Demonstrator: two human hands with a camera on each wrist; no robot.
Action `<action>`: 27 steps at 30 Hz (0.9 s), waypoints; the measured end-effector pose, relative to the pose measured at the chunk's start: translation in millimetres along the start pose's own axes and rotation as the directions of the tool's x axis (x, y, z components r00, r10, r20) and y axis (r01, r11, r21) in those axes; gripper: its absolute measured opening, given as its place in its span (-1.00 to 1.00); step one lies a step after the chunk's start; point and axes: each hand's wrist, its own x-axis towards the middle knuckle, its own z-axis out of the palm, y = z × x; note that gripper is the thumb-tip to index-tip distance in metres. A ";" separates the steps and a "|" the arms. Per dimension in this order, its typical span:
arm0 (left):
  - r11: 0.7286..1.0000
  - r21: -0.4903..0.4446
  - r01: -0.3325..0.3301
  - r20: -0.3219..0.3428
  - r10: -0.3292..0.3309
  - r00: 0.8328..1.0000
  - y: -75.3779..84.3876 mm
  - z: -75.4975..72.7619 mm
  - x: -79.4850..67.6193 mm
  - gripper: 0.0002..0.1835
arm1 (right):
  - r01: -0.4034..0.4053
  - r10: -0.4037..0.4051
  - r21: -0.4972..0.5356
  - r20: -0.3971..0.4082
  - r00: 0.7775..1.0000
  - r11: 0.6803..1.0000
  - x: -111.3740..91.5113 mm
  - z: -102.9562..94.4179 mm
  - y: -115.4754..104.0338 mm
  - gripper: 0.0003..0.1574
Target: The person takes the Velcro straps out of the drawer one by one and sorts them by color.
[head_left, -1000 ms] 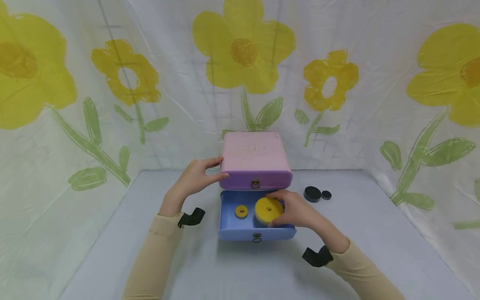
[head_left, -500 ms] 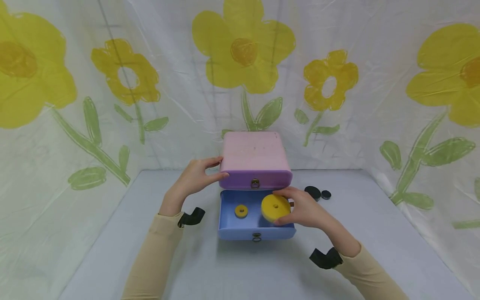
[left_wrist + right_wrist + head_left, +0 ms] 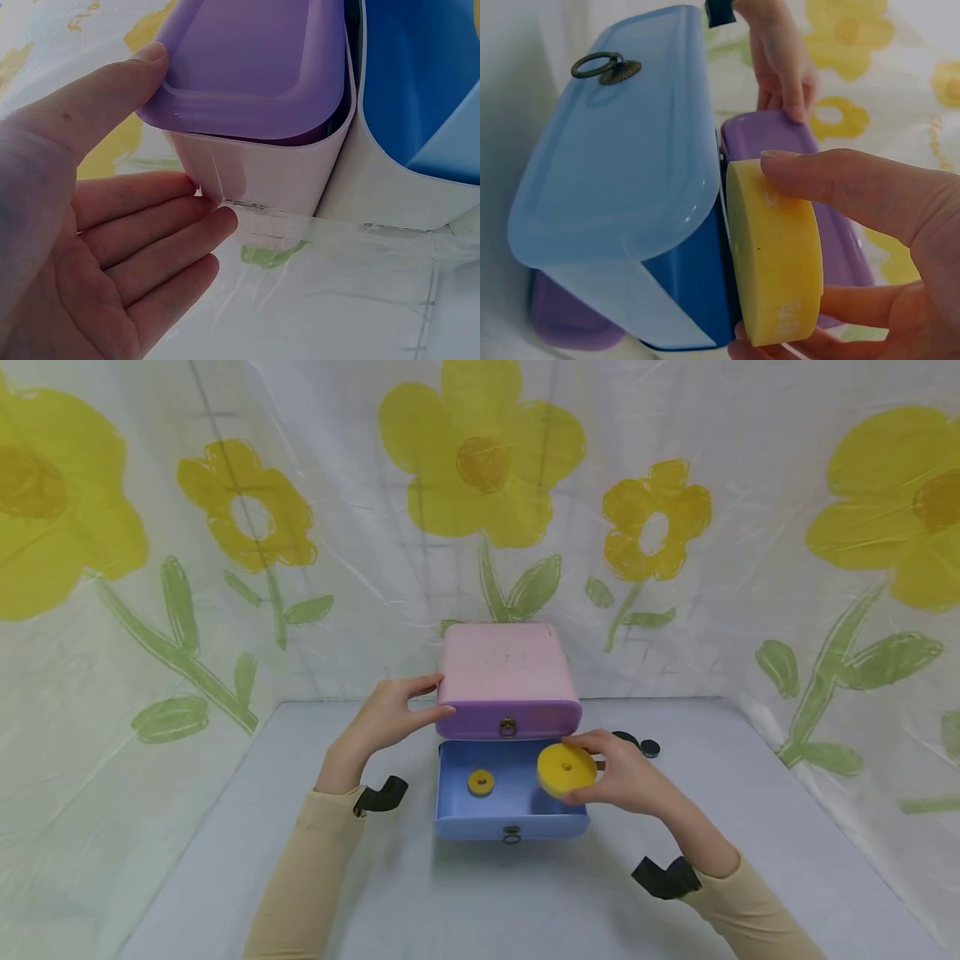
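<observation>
My right hand [image 3: 630,772] grips a thick yellow disc [image 3: 566,768] with a small centre hole by its rim. It is raised over the right part of the pulled-out blue drawer [image 3: 510,828]. In the right wrist view the thumb lies on the rim, which bears white print, and fingers curl beneath. A smaller yellow ring [image 3: 481,782] lies in the left of that drawer. My left hand [image 3: 386,717] rests on the left front corner of the pink cabinet [image 3: 506,660]. Its thumb presses the closed purple drawer [image 3: 247,67]; its straight fingers touch the side.
Two black discs, the smaller one [image 3: 650,748] and a larger one [image 3: 626,738] partly hidden by my right hand, lie right of the cabinet. Another purple part [image 3: 574,315] shows below the blue drawer. A flower-printed curtain [image 3: 360,610] hangs close behind.
The right hand has lifted the large yellow disc and moved it to the right inside the blue drawer's outline. The left hand stays at the cabinet corner.
</observation>
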 end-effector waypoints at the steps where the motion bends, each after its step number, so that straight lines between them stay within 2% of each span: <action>1: 1.000 0.000 0.000 -0.001 0.000 1.000 -0.1 0.1 0.0 -0.20 | -0.005 0.005 0.004 -0.003 1.000 1.000 -0.3 -0.7 0.6 -0.01; 14: 1.000 -0.007 -0.001 0.002 0.001 1.000 0.7 -0.4 -1.0 -0.19 | -0.014 0.015 0.016 -0.071 0.997 1.000 -7.6 -11.6 13.2 -0.03; 27: 1.000 -0.016 0.002 -0.003 -0.002 1.000 2.7 0.3 -1.3 -0.21 | -0.087 0.089 0.019 -0.090 0.992 0.996 -16.4 -17.3 35.1 0.00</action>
